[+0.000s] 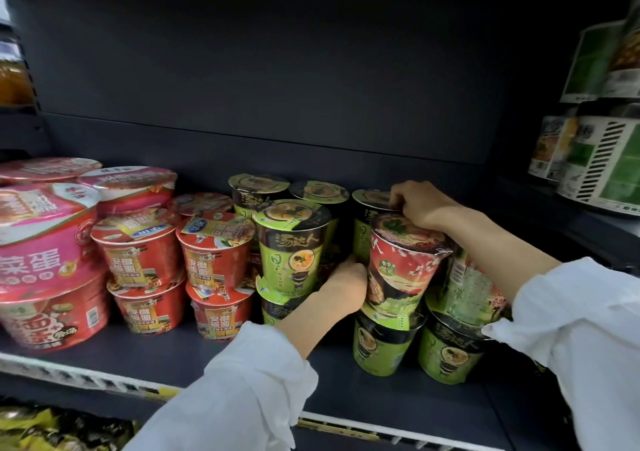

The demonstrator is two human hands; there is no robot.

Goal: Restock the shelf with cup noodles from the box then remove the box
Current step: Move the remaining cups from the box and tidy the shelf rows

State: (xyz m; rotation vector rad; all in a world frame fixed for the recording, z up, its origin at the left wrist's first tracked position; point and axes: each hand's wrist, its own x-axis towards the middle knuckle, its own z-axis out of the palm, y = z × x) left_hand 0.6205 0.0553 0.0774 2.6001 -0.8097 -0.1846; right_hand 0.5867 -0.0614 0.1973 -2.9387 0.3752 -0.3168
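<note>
Dark shelf [346,374] carries stacked cup noodles; the right hand [420,204] curls its fingers over a red-green cup [401,274], while the left hand [346,286] reaches behind it, fingers hidden.

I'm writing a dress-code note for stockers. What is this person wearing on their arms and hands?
Both arms are in loose white long sleeves: the left sleeve and the right sleeve end short of the wrist, with soft, slightly crumpled cuffs. The left hand and right hand are bare: no gloves. No rings, watch or bracelet show, and the fabric carries no visible markings.
</note>
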